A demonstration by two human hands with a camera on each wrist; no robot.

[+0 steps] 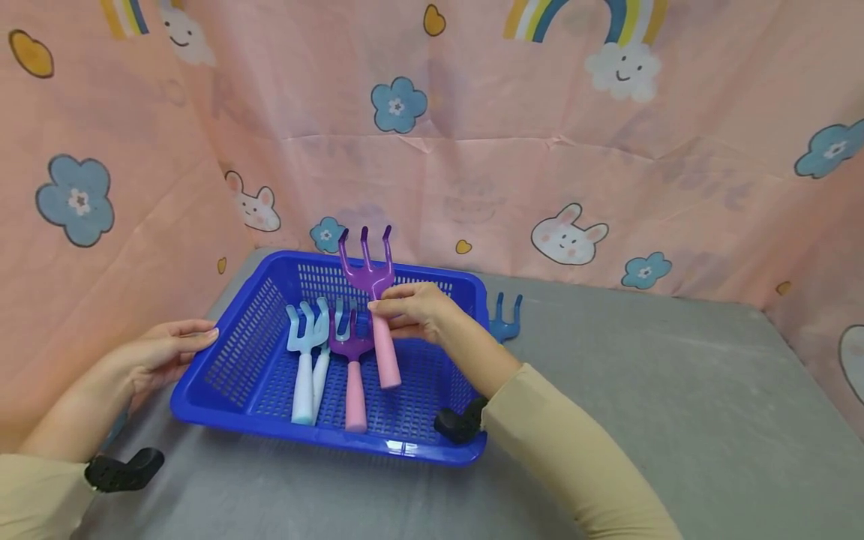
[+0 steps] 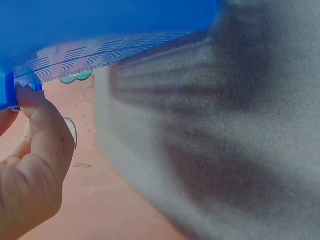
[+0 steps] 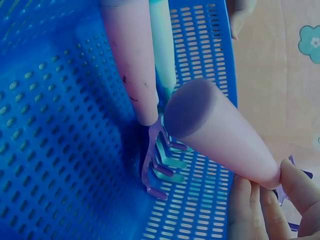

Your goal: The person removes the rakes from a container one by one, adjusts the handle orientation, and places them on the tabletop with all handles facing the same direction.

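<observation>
My right hand [image 1: 420,311] pinches a hand rake [image 1: 386,352] near the top of its pink handle, holding it above the blue basket [image 1: 290,430] with its purple tines up. In the right wrist view, the pink handle's butt end points toward the camera. My left hand [image 1: 158,354] grips the basket's left rim between thumb and fingers, also seen in the left wrist view. Inside the basket lie another pink-handled purple rake [image 1: 355,397], a light blue rake [image 1: 302,386] and a similar white-handled rake [image 1: 320,390], partly covered. More pale tines show behind them.
A blue-tined rake [image 1: 505,328] lies on the grey table [image 1: 648,405] just past the basket's right side, its handle hidden. A pink printed cloth [image 1: 472,172] stands as a backdrop behind and at both sides. The table's grey surface extends to the right.
</observation>
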